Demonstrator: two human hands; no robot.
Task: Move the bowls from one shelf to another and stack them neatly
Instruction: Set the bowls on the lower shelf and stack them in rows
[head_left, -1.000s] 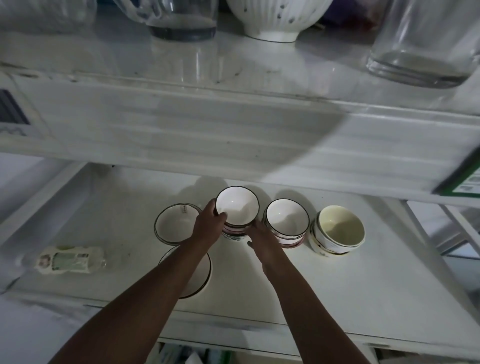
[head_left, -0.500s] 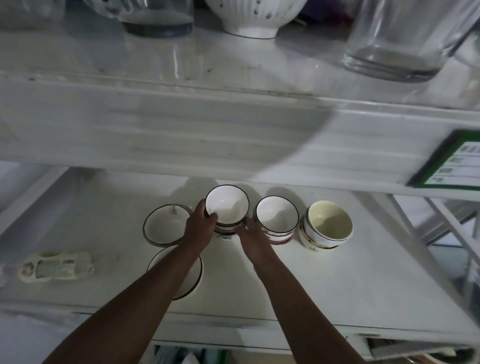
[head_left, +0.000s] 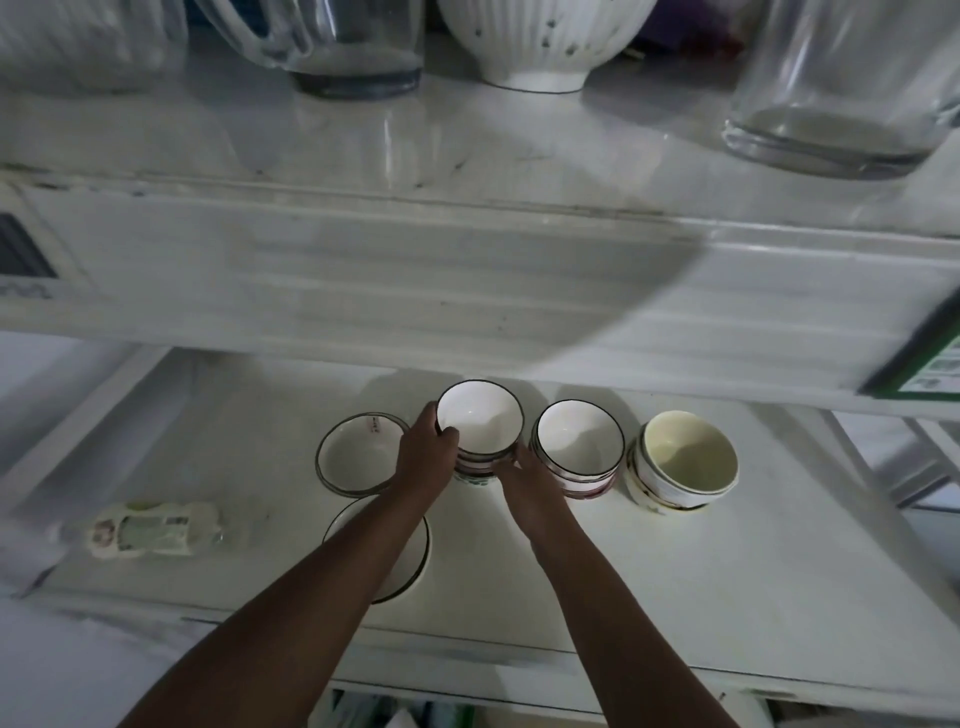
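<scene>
On the lower shelf (head_left: 675, 597), at the far left, a small plastic bottle (head_left: 150, 529) lay on its side. To its right stood two shallow dark-rimmed bowls: one (head_left: 358, 452) further back and one (head_left: 402, 558) nearer, partly hidden under the left forearm. Next came the middle stack of bowls (head_left: 480, 428), how many in it I could not count. The left hand (head_left: 426, 457) gripped its left side, with the thumb over the top rim. The right hand (head_left: 524, 480) held its right side lower down, with the fingers hidden behind the stack. Just beside it stood a second stack (head_left: 579, 447), and then a cream stack (head_left: 685, 460), so three stacks in a row.

The bowls looked like glazed ceramic, so probably stiff, smooth, a little slippery and easy to chip. A stack would be rather heavy, and the upper bowls could slide. I think it was best to support it low, from both sides.

On the upper shelf (head_left: 467, 156) stood two glass vessels, one left (head_left: 343, 47) and one right (head_left: 841, 88), and one ribbed white bowl (head_left: 540, 41) between them.
</scene>
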